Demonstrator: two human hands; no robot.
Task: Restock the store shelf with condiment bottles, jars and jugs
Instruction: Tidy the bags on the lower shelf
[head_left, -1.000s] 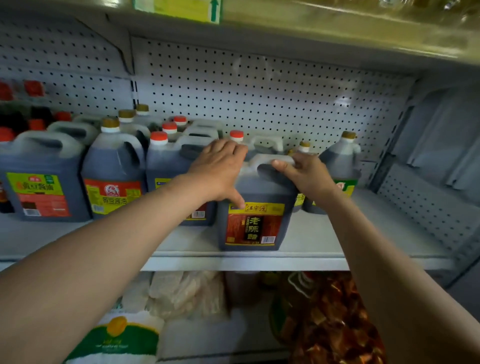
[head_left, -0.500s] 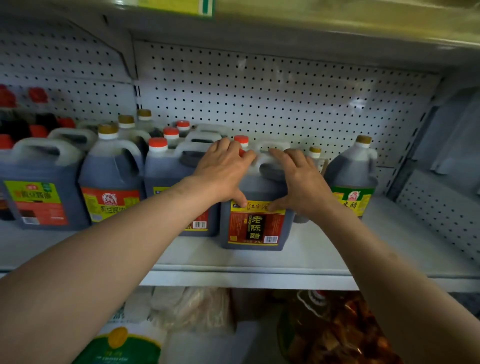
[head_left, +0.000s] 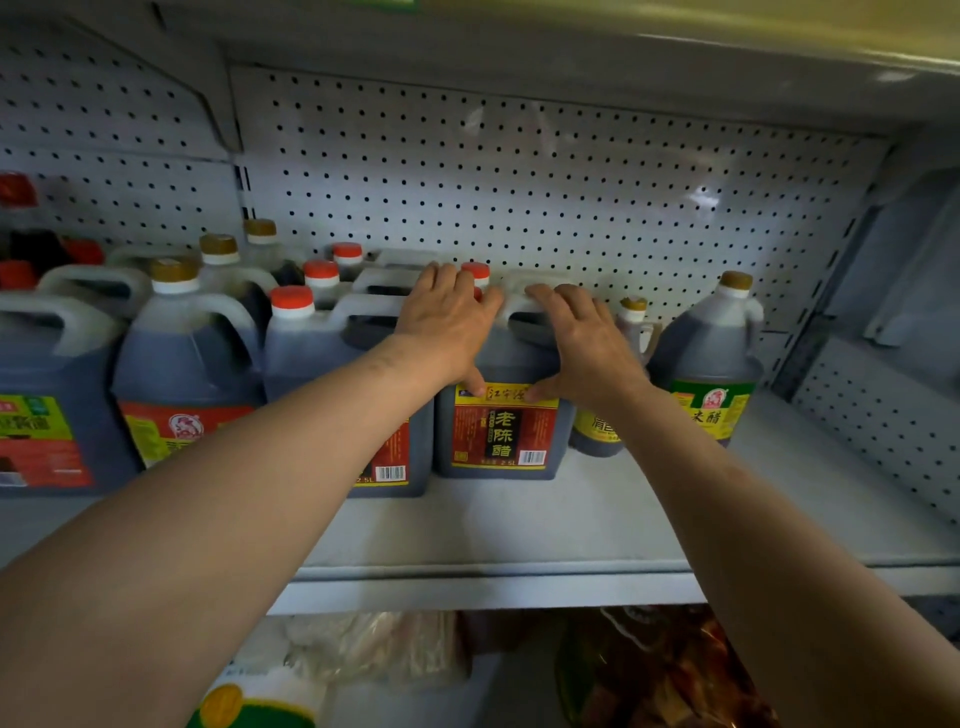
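Pushed deeper since a second ago, the dark vinegar jug (head_left: 503, 415) with the red and yellow label now stands upright well back from the front lip of the grey shelf (head_left: 519, 525), where earlier it stood close to the edge. Both hands lie over its shoulders: the left hand (head_left: 448, 327) rests on the left side of the top, fingers fairly straight over the red cap, thumb down on the label's upper edge; the right hand (head_left: 584, 343) has shifted from the handle to lie over the right side, fingers spread across the handle, thumb on the label too. Neither hand is wrapped round it. Just beside it on the left stands a red-capped jug (head_left: 332, 358), and on the right a small bottle (head_left: 615, 400) and a green-labelled vinegar jug (head_left: 714, 353). A white pegboard (head_left: 519, 182) backs the shelf.
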